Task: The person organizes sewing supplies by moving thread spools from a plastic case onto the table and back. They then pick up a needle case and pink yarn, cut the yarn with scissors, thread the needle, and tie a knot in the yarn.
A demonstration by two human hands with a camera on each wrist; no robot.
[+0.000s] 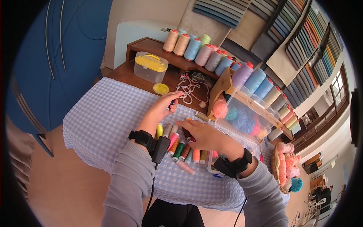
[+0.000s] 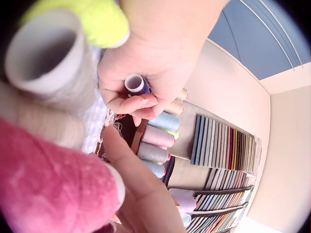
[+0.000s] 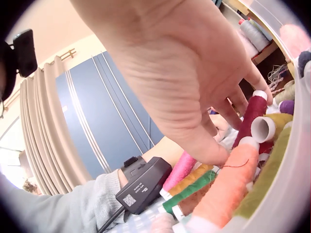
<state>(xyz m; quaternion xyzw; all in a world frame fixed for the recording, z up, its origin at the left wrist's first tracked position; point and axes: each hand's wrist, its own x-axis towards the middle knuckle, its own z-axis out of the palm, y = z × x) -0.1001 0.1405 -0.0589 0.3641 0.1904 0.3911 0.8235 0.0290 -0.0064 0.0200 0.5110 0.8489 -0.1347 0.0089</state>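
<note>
My left hand (image 1: pixel 160 108) is raised above the checked cloth, its fingers curled round a small dark blue thread spool (image 2: pixel 137 85). The spool's white hollow end shows in the left wrist view. To the right, my right hand (image 1: pixel 207 137) reaches palm down over a cluster of thread spools, its fingers extended. In the right wrist view its fingertips come right beside a maroon spool (image 3: pixel 251 116). Around it lie an orange spool (image 3: pixel 228 182), a green spool (image 3: pixel 192 190) and a pink spool (image 3: pixel 180 170). A yellow spool (image 1: pixel 159 130) lies near the left wrist.
A clear plastic box (image 1: pixel 247 145) with its lid raised stands at the right. Behind are a yellow-lidded container (image 1: pixel 151 68), a round yellow-topped case (image 1: pixel 161 89), tangled yarn (image 1: pixel 189 89) and shelves of thread cones (image 1: pixel 205 53). A yarn basket (image 1: pixel 276 166) sits at far right.
</note>
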